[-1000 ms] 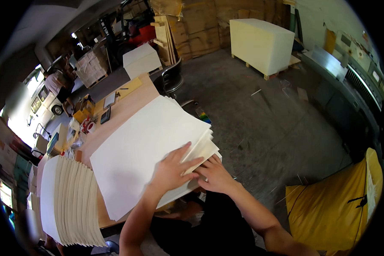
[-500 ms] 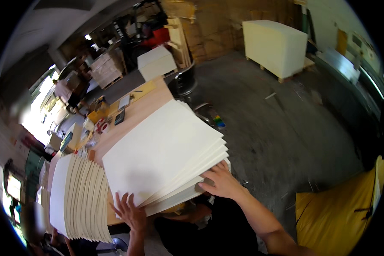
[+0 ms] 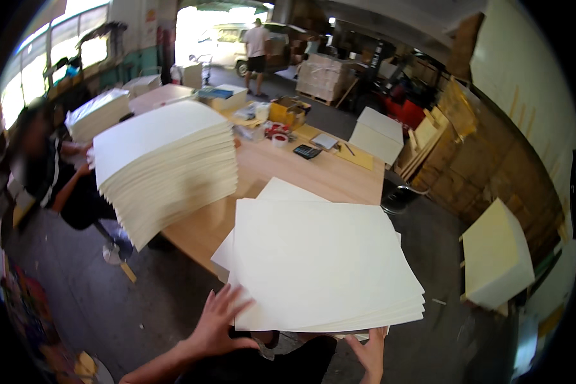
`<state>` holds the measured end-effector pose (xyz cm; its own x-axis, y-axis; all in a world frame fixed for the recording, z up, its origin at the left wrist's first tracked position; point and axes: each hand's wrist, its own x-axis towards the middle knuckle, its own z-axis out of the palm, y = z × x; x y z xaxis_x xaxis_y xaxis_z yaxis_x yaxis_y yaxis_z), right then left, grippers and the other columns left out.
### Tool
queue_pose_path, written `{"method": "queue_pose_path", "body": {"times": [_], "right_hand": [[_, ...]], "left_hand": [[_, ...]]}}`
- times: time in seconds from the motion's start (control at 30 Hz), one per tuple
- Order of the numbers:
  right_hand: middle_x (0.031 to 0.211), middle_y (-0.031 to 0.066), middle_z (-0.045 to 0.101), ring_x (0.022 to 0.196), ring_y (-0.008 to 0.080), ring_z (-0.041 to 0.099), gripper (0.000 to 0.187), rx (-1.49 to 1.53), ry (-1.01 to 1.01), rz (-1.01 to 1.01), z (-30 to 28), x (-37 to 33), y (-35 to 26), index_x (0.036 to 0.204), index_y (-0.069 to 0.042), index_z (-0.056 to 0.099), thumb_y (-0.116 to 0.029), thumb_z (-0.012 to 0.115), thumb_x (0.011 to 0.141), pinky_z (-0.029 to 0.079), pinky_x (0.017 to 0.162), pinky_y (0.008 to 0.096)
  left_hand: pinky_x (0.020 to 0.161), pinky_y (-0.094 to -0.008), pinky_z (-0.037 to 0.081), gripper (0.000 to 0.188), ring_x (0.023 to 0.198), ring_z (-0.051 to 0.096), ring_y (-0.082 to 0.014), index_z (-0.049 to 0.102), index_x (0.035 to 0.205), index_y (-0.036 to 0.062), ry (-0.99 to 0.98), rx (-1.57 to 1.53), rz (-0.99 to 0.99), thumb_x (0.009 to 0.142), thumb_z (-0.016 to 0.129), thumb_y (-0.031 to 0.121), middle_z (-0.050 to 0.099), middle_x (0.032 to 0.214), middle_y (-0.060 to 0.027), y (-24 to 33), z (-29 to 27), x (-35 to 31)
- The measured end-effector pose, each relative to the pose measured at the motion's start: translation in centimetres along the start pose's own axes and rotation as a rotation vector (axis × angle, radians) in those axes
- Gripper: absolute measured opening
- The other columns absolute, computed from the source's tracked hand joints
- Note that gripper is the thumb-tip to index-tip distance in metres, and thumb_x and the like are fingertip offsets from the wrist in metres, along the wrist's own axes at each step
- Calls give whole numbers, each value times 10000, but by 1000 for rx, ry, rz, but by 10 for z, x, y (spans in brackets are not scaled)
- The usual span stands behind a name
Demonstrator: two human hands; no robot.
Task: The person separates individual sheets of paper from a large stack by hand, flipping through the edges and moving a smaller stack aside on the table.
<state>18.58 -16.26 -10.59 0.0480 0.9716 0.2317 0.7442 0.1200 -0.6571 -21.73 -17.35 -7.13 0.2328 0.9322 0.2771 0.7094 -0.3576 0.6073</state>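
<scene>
A stack of large white paper sheets (image 3: 320, 262) lies slightly fanned at the near edge of the table, its lower sheets turned at an angle. My left hand (image 3: 221, 323) is at the stack's near left corner, fingers spread and a little blurred, holding nothing. At the near right edge is my right hand (image 3: 368, 352), thumb stretched apart from the fingers. Its fingertips touch the sheets' edge and are partly hidden there. Further left stands a tall stack of cream-white sheets (image 3: 173, 173), its layers bowed.
The wooden table (image 3: 269, 163) bears a calculator (image 3: 306, 152), tape rolls (image 3: 279, 139) and a yellow box (image 3: 288, 114). A seated co-worker (image 3: 51, 166) touches the tall stack's left side. A stool (image 3: 400, 198) stands beyond the table's right end; a pallet stack (image 3: 498, 256) is further right.
My view has swung left, bringing the co-worker and tall stack further into sight. My left hand stays by the near left corner; my right hand has shifted along the sheets' edge.
</scene>
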Motion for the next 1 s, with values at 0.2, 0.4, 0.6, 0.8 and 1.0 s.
{"method": "queue_pose_path", "body": {"times": [0.2,0.4,0.6,0.8,1.0], "right_hand": [[1485,135,531,1352,293,507,732,887,214,130,38,6,27,1451,39,521,-460,718,953,406,1135,418],[1401,125,591,1315,276,550,561,1490,367,545,38,21,-45,1414,-34,537,-436,612,1030,468,1108,444],[1345,94,684,1202,239,658,378,1469,267,862,25,32,-48,1352,-37,634,-279,580,1067,592,963,404],[1284,128,683,1160,269,666,387,1193,283,802,49,72,-101,1346,3,603,-206,626,1021,589,955,413],[1392,118,614,1272,278,587,500,1418,-135,386,145,179,-210,1412,-10,552,-201,698,973,460,1107,462]], "left_hand": [[1075,-398,495,570,1301,598,-261,448,1496,-3,-357,-1984,-607,1014,657,217,588,1422,-171,-117,38,33],[1060,-378,502,519,1255,625,-226,479,1484,-14,-226,-1422,-523,1020,640,157,632,1377,-133,-69,18,62],[1041,-356,492,606,1222,601,-175,367,1569,29,-171,-1144,-231,1031,615,154,649,1329,-127,-61,4,61],[974,-335,506,654,1113,670,-208,347,1583,52,-135,-875,-145,1037,617,289,691,1248,-191,-79,-56,31],[937,-299,543,473,1075,645,-107,562,1420,10,395,-942,-190,982,718,95,715,1153,-57,-150,-145,9]]}}
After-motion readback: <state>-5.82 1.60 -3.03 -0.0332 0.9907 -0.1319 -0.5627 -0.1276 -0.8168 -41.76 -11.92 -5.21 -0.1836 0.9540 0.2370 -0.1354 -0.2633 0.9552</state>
